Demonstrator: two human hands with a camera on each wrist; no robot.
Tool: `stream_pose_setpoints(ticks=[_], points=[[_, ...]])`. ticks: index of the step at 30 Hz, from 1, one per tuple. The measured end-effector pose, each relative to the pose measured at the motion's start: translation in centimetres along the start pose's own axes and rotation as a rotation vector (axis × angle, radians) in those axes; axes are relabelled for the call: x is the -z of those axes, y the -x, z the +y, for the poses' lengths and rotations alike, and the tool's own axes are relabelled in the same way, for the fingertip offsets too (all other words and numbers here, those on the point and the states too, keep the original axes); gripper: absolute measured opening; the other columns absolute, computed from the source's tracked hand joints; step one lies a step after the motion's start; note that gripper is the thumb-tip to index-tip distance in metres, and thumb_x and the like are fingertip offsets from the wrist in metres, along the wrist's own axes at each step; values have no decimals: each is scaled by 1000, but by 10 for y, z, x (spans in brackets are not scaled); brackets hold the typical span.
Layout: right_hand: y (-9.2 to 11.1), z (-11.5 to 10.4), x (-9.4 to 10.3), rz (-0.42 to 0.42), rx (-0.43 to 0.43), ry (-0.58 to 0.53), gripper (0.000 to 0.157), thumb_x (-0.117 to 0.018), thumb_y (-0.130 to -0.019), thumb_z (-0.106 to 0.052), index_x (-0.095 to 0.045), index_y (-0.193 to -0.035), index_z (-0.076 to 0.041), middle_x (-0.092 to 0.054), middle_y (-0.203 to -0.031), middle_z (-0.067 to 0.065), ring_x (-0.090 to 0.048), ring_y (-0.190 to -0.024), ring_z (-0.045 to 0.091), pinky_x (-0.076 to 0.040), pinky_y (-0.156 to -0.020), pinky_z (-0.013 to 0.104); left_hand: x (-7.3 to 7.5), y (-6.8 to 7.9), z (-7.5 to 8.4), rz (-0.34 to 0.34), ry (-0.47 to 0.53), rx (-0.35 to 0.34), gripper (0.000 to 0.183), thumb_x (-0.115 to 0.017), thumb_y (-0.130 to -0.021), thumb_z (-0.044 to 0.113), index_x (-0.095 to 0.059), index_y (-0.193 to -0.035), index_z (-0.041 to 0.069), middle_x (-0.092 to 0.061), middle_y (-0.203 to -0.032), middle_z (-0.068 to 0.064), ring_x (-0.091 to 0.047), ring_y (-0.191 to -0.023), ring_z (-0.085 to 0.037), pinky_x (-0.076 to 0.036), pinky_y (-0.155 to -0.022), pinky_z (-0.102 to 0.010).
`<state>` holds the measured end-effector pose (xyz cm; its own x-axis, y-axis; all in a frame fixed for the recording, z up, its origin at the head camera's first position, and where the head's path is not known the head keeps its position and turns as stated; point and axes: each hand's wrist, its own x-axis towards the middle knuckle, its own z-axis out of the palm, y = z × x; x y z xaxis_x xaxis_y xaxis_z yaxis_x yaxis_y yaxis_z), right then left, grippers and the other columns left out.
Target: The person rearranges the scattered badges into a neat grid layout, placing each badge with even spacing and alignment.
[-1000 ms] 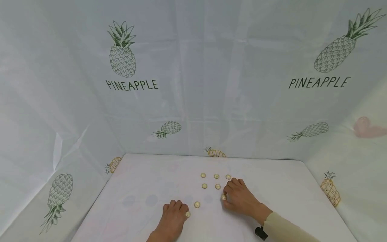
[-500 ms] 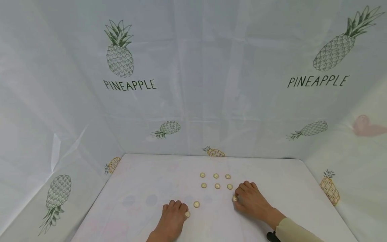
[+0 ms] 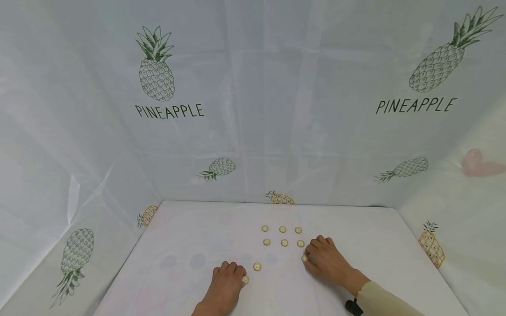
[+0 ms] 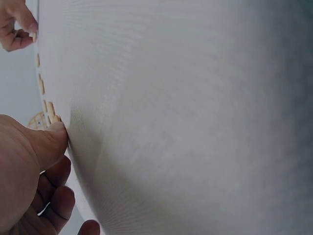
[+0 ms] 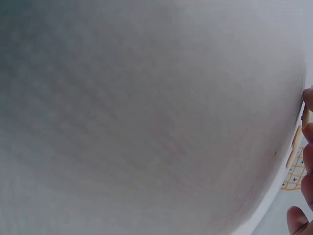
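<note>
Pale cream, round buttons lie on the white cloth-covered table [image 3: 189,232]. In the head view, my left hand [image 3: 225,283] pinches one button [image 3: 245,279] low near the front. My right hand [image 3: 326,262] pinches another button [image 3: 305,258] between thumb and finger, in front of two rows of buttons. The right wrist view catches this button [image 5: 306,117] edge-on between the fingertips. A single button [image 3: 257,267] lies between the hands, nearer the left one. The left thumb hides most of its button in the left wrist view.
Behind the hands, the far row includes a button [image 3: 265,228] at its left end; the nearer row starts with another button [image 3: 266,242]. A white pineapple-print curtain [image 3: 272,109] encloses the table at the back and sides.
My right hand, with its button, has moved right and slightly nearer, then edged back left. The right-end button of the nearer row is now uncovered. The left hand stays put.
</note>
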<state>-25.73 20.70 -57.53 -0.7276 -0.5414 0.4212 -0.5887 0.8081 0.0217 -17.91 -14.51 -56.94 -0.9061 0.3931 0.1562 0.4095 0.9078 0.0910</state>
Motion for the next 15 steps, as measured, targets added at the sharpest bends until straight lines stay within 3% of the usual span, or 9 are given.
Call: stream_pose_setpoints(ticks=[15], points=[[-3, -1, 2, -67, -10, -31, 16, -83, -89, -34, -71, -91, -23, -62, -93, -11, -44, -89, 9, -39, -81, 37, 0, 1, 0, -13, 10, 8, 23, -81, -92, 29, -66, -106, 18, -59, -95, 7, -44, -90, -12, -43, -77, -37]])
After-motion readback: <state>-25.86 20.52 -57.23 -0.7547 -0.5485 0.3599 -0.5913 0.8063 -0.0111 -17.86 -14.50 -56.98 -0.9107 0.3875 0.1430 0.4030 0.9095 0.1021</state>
